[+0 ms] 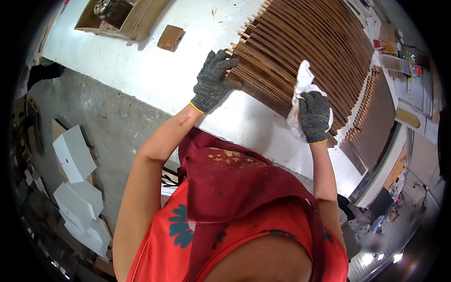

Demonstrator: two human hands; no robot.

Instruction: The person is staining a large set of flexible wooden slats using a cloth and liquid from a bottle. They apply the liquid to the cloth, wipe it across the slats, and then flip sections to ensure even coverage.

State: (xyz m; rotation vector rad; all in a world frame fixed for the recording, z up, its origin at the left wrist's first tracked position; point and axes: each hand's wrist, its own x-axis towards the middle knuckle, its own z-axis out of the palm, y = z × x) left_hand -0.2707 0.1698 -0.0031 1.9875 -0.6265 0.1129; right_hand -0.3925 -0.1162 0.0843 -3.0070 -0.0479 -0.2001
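Many dark brown wooden slats (pixel 300 42) lie side by side in a long row on the white table (pixel 136 77), light dowel pegs showing at their left ends. My left hand (pixel 213 77), in a dark grey knit glove with a yellow cuff, rests at the near left end of the row, fingers spread against the slat ends. My right hand (pixel 314 115), gloved alike, is closed on a crumpled white cloth (pixel 304 80). It presses the cloth onto the slats near their right end. The palm side of the right hand is hidden.
A small brown block (pixel 170 37) lies left of the slats, near an open wooden box (pixel 134 21) holding a dark container. A second stack of slats (pixel 373 122) stands at the right. White panels (pixel 77 155) lie beyond the concrete floor (pixel 117 117) at left.
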